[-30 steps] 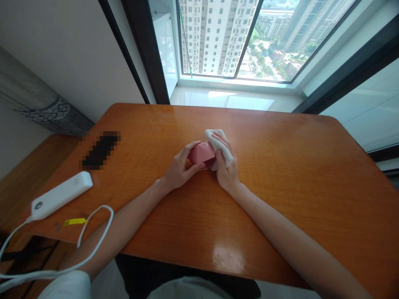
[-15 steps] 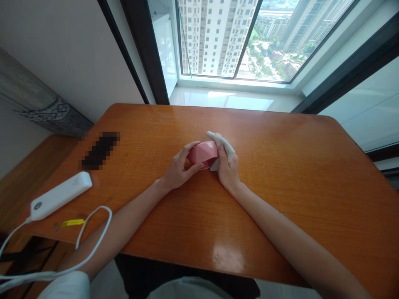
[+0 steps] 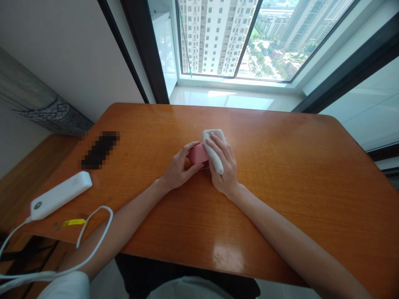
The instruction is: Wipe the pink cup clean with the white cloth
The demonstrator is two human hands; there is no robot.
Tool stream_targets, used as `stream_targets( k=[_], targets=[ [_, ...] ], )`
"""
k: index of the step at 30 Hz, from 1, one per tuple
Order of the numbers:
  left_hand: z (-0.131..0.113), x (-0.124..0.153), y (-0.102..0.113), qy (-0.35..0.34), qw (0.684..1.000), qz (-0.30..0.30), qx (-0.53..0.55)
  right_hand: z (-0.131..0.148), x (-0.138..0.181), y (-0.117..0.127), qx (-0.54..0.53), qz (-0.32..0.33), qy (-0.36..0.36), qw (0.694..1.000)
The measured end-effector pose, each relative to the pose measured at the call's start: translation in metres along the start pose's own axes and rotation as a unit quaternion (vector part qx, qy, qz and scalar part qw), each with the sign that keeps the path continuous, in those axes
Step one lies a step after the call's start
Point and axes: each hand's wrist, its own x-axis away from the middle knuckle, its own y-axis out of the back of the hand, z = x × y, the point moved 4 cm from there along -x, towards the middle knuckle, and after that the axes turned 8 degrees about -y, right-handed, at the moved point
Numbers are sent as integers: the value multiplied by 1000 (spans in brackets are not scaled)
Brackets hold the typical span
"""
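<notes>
A pink faceted object point(image 3: 198, 154), perhaps a small bowl or pot, is held near the middle of the wooden table point(image 3: 296, 178). My left hand point(image 3: 180, 167) grips its left side, fingers over the top and thumb along the lower front. A folded white cloth point(image 3: 213, 150) is pressed against the object's right side and covers much of it. My right hand point(image 3: 225, 164) is closed on the cloth, with its fingers lying over the outside. The right part of the pink object is hidden behind the cloth and hand.
At the left of the table lies a white power strip point(image 3: 62, 196) with a white cable point(image 3: 107, 224) looping over my left forearm. A yellow tag point(image 3: 74, 222) is by the cable. Behind it is a dark pixelated item point(image 3: 101, 150). A window point(image 3: 233, 41) stands beyond the far edge.
My right hand has turned over and shifted left, bringing the cloth from the object's right edge across its right front. My left hand keeps its hold in the same spot.
</notes>
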Motion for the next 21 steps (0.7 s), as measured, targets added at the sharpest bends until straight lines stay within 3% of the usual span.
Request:
stream_targets(
  k=[2,3,7,8,9,12,14,16,19,21],
  targets=[
    [1,0,0,-1,1000,-1,3,4,2,-1,13,11,48,999],
    [1,0,1,2,1000,-2,2,2,1,-1,0,8,33,999],
    [-1,-1,1,20,1000,-1,-4,-18,-6,-1,-86,-22,-163,983],
    [-1,-1,1,21,1000,-1,-4,-19,-6,-1,-90,-24,-182,979],
    [-1,-1,1,19,1000,0,-3,-18,-6,0,-80,-23,-171,982],
    [-1,0,1,8,1000,4,3,-3,-2,0,-12,-6,-28,1000],
    [0,0,1,7,1000,5,5,2,1,0,4,0,22,1000],
    [0,0,1,13,1000,0,3,-3,-1,-1,-27,-7,-30,999],
    [1,0,1,21,1000,-2,0,-16,-5,-1,-91,-16,-169,981],
    [0,0,1,17,1000,0,1,-14,-5,0,-84,-15,-166,982]
  ],
)
